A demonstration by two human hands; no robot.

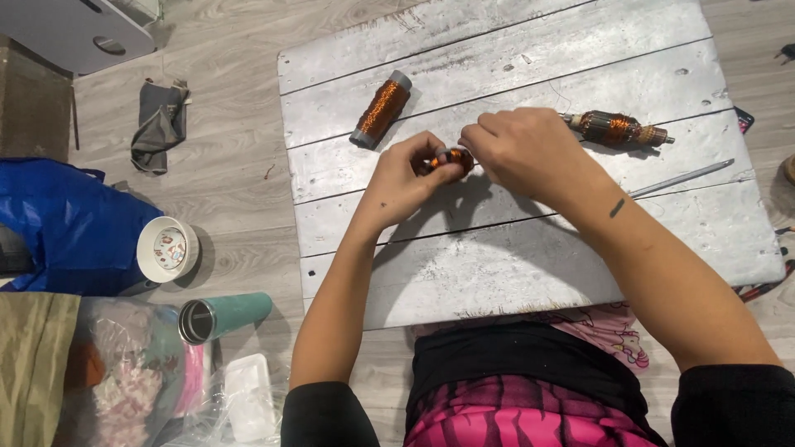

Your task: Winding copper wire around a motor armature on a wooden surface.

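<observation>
Over a grey painted wooden board (530, 265), my left hand (403, 178) and my right hand (517, 149) meet around a small copper-wound armature (451, 158). Both hands have fingers closed on it, and most of it is hidden between them. A spool of copper wire (380, 109) with grey ends lies on the board just beyond my left hand. A second armature with copper windings and a shaft (617, 128) lies to the right of my right hand. A thin metal rod (683, 177) rests on the board near my right forearm.
On the wooden floor at the left lie a grey cloth (160, 122), a blue bag (70, 228), a white round container (168, 248), a teal flask on its side (222, 316) and clear plastic bags (132, 372). A grey case (79, 31) sits at the top left.
</observation>
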